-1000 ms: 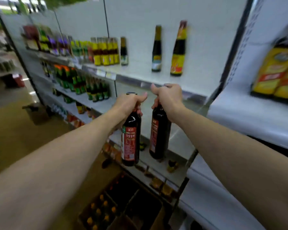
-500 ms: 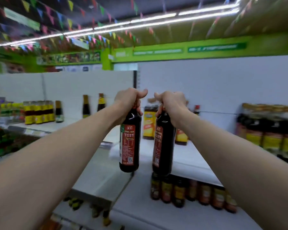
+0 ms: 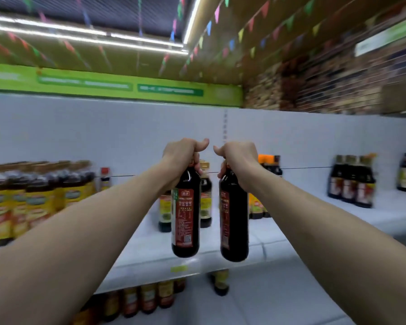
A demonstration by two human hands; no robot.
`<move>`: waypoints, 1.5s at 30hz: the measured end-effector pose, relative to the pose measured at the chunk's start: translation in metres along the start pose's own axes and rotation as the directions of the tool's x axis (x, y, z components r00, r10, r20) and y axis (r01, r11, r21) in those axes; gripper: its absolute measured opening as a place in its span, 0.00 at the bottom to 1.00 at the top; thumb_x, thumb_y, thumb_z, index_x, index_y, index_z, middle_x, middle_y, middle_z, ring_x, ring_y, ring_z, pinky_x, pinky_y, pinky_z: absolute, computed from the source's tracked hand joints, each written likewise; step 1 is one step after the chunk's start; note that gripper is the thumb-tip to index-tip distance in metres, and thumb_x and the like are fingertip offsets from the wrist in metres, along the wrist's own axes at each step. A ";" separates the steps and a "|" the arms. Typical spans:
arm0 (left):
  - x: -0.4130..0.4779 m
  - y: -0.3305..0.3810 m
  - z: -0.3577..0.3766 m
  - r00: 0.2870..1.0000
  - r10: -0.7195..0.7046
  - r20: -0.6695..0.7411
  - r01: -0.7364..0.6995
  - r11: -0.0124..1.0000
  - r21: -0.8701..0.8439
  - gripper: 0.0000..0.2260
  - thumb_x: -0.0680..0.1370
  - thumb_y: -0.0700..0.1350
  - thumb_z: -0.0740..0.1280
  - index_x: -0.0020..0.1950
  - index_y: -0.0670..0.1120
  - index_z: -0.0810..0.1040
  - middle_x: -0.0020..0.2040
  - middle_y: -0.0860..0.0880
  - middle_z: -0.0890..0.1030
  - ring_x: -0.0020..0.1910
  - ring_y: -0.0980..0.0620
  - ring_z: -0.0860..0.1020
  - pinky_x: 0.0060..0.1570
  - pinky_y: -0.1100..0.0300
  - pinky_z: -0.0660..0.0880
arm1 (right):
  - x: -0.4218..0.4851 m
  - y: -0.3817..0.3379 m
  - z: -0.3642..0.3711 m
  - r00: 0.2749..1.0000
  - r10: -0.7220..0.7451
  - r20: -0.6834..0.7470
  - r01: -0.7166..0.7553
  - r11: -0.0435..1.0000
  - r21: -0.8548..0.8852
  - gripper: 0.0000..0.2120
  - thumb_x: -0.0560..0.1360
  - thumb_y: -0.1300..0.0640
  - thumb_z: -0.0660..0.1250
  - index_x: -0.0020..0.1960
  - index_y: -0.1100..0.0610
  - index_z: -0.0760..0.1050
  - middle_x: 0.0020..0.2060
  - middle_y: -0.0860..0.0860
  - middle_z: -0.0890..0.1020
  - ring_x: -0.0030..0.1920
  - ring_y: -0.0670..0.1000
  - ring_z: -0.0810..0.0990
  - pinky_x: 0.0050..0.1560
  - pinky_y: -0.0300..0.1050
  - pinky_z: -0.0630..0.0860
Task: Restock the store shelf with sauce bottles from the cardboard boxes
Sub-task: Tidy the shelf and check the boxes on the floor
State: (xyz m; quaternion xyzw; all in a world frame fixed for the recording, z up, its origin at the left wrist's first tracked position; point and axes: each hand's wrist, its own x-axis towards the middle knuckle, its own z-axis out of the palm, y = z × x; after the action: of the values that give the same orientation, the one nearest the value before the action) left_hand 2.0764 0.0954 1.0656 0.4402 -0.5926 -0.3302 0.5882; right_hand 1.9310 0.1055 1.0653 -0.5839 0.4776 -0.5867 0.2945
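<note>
a shop: white shelves (image 3: 279,245) of sauce bottles (image 3: 352,181), bunting (image 3: 240,34), green signs (image 3: 169,90)

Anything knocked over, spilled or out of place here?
Nothing stands out: the left hand and right hand hold the left bottle and right bottle upright by their necks; stocked bottles stand upright on the shelf, no spill visible.

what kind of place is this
Most likely a grocery store aisle: white shelves stocked with rows of sauce bottles, a green sign band above them, and coloured bunting under the ceiling.
</note>
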 end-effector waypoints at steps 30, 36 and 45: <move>0.090 -0.022 0.548 0.730 0.077 0.679 0.082 0.976 -0.199 0.24 0.75 0.57 0.73 0.25 0.45 0.76 0.28 0.42 0.80 0.37 0.41 0.81 0.63 0.38 0.77 | 0.115 0.143 -0.442 0.685 0.059 -0.726 -0.249 0.955 -0.158 0.12 0.73 0.54 0.72 0.49 0.63 0.81 0.24 0.58 0.80 0.26 0.56 0.78 0.41 0.51 0.72; 0.118 -0.027 0.598 0.822 0.031 0.568 0.107 0.972 -0.208 0.19 0.77 0.54 0.73 0.34 0.41 0.76 0.27 0.43 0.79 0.29 0.44 0.81 0.44 0.51 0.81 | 0.162 0.176 -0.492 0.723 0.045 -0.690 -0.225 0.959 -0.173 0.10 0.73 0.55 0.74 0.44 0.63 0.80 0.24 0.56 0.80 0.24 0.54 0.79 0.41 0.50 0.75; 0.211 -0.077 0.599 0.964 -0.046 0.262 0.073 0.993 -0.093 0.19 0.74 0.60 0.73 0.41 0.43 0.80 0.31 0.47 0.82 0.34 0.45 0.83 0.51 0.46 0.82 | 0.267 0.222 -0.482 0.848 0.064 -0.526 -0.157 0.979 -0.134 0.11 0.75 0.55 0.72 0.45 0.63 0.79 0.20 0.56 0.76 0.32 0.59 0.81 0.40 0.49 0.70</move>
State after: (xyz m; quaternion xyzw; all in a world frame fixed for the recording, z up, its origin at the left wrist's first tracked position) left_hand 1.5122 -0.2032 1.0273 0.3805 -0.6332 -0.4321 0.5172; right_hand 1.3788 -0.1138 1.0386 -0.3987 0.6208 -0.6610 0.1368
